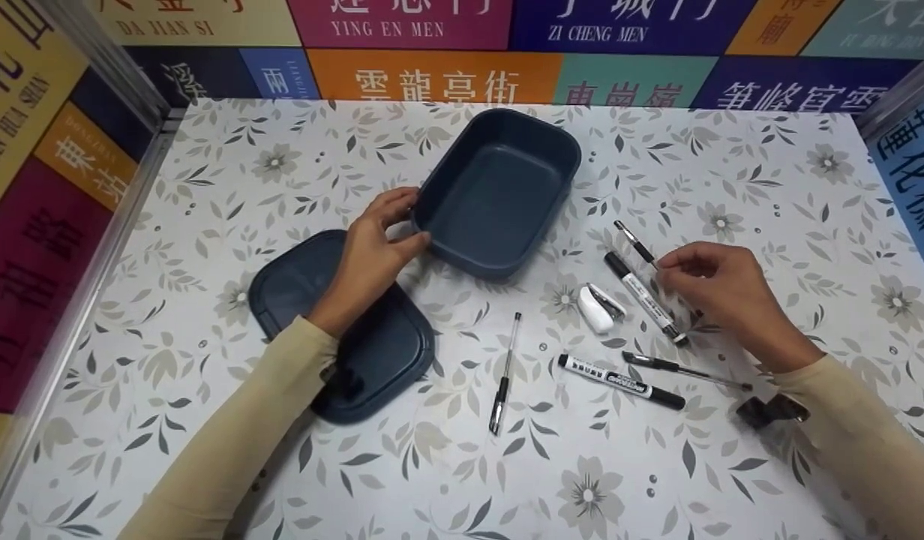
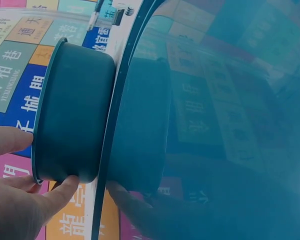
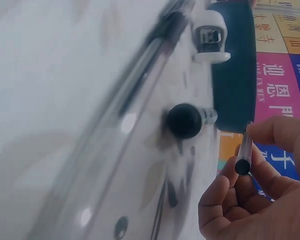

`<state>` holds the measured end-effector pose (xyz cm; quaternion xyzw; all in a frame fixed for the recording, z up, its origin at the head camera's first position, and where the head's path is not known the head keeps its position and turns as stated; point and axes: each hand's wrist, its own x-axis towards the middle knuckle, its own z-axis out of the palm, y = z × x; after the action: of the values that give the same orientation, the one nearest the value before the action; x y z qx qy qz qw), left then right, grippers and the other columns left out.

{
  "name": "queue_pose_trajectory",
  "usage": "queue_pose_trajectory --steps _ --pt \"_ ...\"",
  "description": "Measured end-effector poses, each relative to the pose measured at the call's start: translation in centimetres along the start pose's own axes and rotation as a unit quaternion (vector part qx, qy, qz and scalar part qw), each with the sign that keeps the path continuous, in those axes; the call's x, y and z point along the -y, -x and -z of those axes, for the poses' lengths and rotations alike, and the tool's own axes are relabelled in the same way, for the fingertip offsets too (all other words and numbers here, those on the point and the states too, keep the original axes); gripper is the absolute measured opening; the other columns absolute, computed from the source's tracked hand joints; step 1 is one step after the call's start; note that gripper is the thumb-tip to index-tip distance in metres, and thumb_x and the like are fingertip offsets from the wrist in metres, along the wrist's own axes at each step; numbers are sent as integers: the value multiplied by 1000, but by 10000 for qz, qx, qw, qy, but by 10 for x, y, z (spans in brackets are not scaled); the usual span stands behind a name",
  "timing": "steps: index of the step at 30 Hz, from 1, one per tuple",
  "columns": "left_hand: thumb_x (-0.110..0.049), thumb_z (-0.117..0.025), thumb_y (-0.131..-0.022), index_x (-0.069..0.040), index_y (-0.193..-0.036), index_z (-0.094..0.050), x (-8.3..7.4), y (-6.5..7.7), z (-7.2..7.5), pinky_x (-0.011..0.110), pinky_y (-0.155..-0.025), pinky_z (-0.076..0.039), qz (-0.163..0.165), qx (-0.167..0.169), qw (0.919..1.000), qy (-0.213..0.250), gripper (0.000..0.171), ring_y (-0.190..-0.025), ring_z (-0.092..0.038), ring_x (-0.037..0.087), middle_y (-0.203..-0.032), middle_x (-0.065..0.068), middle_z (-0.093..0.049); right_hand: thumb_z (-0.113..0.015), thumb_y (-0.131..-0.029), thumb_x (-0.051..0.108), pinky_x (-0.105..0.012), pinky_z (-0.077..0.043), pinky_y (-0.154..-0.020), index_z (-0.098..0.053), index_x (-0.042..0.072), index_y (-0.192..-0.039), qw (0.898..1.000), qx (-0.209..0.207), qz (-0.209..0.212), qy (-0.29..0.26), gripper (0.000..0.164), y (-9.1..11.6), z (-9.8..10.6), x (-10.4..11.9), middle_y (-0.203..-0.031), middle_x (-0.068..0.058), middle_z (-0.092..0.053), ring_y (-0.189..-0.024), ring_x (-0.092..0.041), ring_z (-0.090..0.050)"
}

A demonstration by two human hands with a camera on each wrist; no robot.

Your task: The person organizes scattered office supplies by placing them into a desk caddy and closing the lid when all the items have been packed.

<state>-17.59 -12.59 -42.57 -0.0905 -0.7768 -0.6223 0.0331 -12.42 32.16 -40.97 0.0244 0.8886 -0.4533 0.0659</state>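
Note:
My left hand (image 1: 379, 244) grips the left corner of a dark blue rectangular plastic box (image 1: 469, 259), with a finger at the rim and another against the outer wall (image 2: 75, 115). The box lies open side up. Beneath my left forearm is its matching lid (image 1: 387, 352), partly hidden by the sleeve. To the right, my right hand (image 1: 713, 289) pinches a gel pen (image 1: 636, 241) between thumb and fingers, its dark end facing the camera in the right wrist view. Just left of that hand, a black-and-white marker (image 1: 646, 296) lies beside a white stapler (image 1: 598, 309).
Nearer the front lie a second marker (image 1: 619, 381), a gel pen (image 1: 683, 367) and another gel pen (image 1: 505, 375). They rest on a floral-patterned tabletop (image 1: 469, 480). Walls with coloured sign panels (image 1: 432, 79) border the back and both sides.

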Motion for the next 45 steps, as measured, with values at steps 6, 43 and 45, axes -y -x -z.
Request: queue_pose_trajectory --steps 6,43,45 --pt "6 -78 -93 11 -148 -61 0 2 1 42 -113 -56 -52 25 9999 -91 58 -134 -63 31 -157 14 -58 -80 -102 21 -23 -56 -65 -78 2 -121 9981 -118 -247 -546 27 4 -3 14 -97 -3 -78 -83 -17 -67" --pt "8 -78 -91 12 -147 -62 -3 1 0 46 -111 -58 8 -25 10000 -76 58 -133 -64 32 -155 14 -60 -75 -97 5 -23 -53 -73 -79 -6 -110 9847 -280 438 -1666 17 -34 -40 68 -89 6 -75 -84 -11 -64" --pt "9 -78 -90 12 -147 -62 -3 1 -1 46 -111 -59 11 -36 10000 -26 59 -133 -64 33 -155 14 -59 -75 -97 4 -22 -54 -73 -79 -6 -109 9839 -301 480 -1695 16 -36 -43 71 -88 6 -75 -83 -11 -64"
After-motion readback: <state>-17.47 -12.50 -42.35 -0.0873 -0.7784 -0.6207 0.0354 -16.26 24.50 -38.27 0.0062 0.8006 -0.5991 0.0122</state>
